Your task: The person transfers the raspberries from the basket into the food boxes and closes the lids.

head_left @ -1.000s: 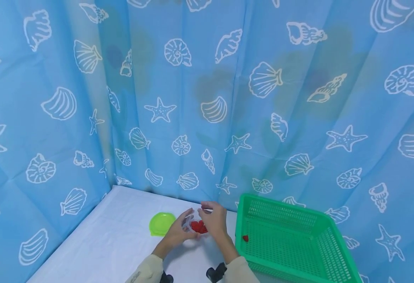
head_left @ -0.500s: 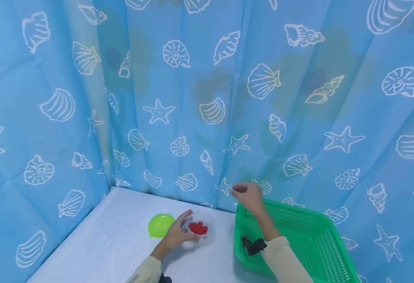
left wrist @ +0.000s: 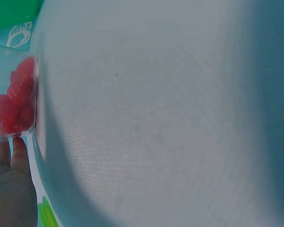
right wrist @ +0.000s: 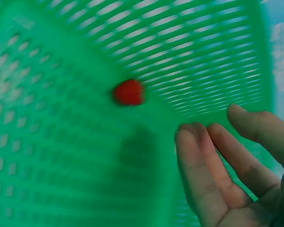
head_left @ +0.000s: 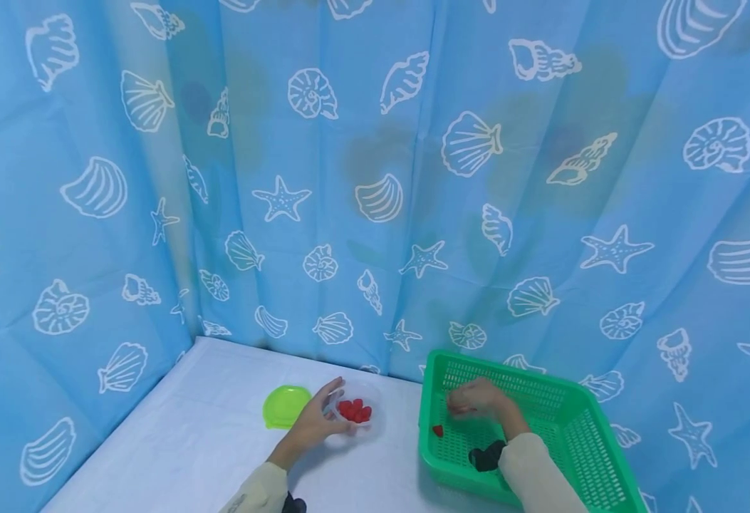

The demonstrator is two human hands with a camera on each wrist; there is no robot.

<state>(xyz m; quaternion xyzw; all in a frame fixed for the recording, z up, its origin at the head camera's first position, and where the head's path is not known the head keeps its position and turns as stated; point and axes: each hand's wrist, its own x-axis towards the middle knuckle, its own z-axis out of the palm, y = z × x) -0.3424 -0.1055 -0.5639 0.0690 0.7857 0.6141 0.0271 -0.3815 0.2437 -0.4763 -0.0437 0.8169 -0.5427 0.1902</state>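
Observation:
My left hand (head_left: 313, 420) holds a small clear plastic container (head_left: 370, 393) by its side, thumb and fingers around it, on the white table. Several red berries (head_left: 355, 411) lie inside; the left wrist view shows their bumpy surface through the clear wall. Inside a green basket (head_left: 427, 399), my right hand (head_left: 480, 399) is lowered close to one red berry (head_left: 438, 430). The right wrist view has that berry (right wrist: 129, 92) on the basket floor, apart from the right hand's fingertips (right wrist: 191, 127). Thumb and fingers stand apart there with nothing between them.
A bright green lid (head_left: 286, 406) lies on the white tabletop (head_left: 208, 427), left of the left hand. The basket's slotted walls rise around the right hand. A blue shell-patterned curtain (head_left: 362, 178) hangs behind and to the left of the table.
My right hand has left the container, swung right over the basket's rim and dropped inside. My left hand keeps holding the container in place.

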